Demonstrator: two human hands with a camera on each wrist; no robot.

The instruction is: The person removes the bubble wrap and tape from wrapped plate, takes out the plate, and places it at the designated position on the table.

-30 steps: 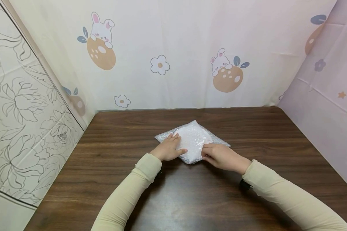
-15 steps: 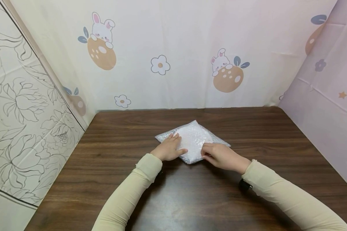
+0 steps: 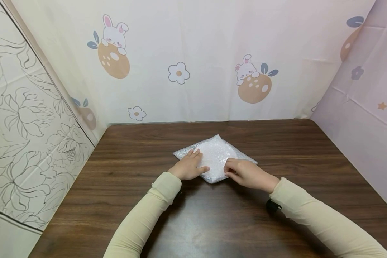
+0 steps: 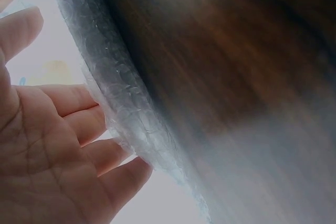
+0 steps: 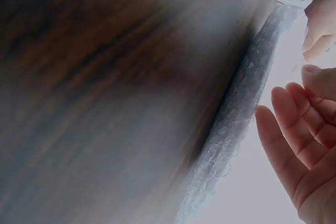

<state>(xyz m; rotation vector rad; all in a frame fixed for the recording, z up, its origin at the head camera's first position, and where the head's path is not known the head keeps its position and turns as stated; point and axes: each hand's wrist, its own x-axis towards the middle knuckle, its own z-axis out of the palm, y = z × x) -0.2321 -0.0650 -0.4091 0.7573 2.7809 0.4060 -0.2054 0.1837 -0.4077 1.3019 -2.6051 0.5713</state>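
Currently | left hand point(image 3: 187, 167): fingers straight, thumb apart, on bubble-wrap package point(image 3: 215, 154) | right hand point(image 3: 247, 174): fingers bent at its near-right edge, pinch unclear | package on desk point(image 3: 196, 222) | little changed since earlier

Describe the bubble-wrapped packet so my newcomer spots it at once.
Find the dark wood-grain table below the rabbit-print backdrop. Toward its far side, between the left hand and right hand, lies the packet. Glossy bubble wrap around a rounded white shape sets it apart from the table and hands.
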